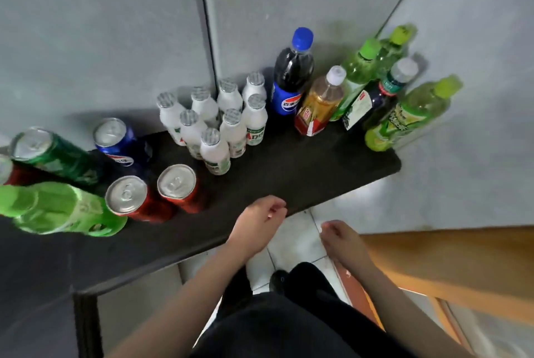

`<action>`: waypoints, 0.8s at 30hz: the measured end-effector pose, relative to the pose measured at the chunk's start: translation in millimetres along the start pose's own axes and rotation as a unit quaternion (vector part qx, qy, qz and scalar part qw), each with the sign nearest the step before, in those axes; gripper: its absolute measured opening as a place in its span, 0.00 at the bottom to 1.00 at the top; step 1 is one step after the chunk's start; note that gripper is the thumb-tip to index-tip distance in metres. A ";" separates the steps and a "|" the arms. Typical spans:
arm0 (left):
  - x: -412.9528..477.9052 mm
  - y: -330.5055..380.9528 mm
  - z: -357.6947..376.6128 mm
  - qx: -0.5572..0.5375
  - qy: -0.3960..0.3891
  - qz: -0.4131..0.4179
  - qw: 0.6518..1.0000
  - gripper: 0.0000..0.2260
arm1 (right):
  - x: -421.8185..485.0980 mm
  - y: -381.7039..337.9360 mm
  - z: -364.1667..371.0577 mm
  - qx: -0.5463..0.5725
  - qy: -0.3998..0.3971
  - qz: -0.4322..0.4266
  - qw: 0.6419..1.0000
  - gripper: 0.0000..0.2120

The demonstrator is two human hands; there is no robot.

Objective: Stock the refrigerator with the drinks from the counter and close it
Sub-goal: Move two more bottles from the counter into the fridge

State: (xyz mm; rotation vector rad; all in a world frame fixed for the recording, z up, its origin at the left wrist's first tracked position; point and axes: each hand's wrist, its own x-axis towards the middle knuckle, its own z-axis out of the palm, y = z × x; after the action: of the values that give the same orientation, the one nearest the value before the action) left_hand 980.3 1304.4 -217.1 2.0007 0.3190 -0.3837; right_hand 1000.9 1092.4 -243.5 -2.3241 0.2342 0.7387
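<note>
Drinks stand on a black counter [289, 172]. Several small white milk bottles [215, 152] cluster in the middle. At the back right stand a dark cola bottle with a blue cap [291, 80], an amber tea bottle [320, 103] and several green bottles [410, 117]. To the left are two red cans [176, 187], a blue can [118, 140], a green can [52, 155] and a green bottle [57, 210]. My left hand [260, 220] hovers over the counter's front edge, fingers loosely curled, holding nothing. My right hand [342, 237] hangs off the counter, empty. No refrigerator is in view.
Grey wall panels [115, 39] rise behind and right of the counter. A wooden frame [448, 256] runs along the lower right. Pale floor tiles [297, 242] and my dark trousers and shoe [278, 282] show below the counter's edge.
</note>
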 end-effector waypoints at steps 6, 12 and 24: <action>56.5 65.6 -13.5 -0.118 0.113 0.101 0.981 0.08 | 24.3 -47.2 -45.4 0.138 0.094 -0.055 0.984 0.07; 79.0 97.5 -20.9 -0.195 0.232 0.108 0.947 0.09 | 55.0 -89.3 -96.7 0.152 0.125 -0.167 0.966 0.08; 114.3 148.8 -41.0 -0.089 0.402 0.180 0.893 0.18 | 97.2 -170.8 -125.5 0.046 0.235 -0.389 0.889 0.20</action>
State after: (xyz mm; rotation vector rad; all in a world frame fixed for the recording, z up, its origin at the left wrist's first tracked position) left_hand 1147.4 1282.7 -124.8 1.8927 0.4563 0.7151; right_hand 1197.0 1142.0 -127.5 -2.1937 -0.4358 -0.2337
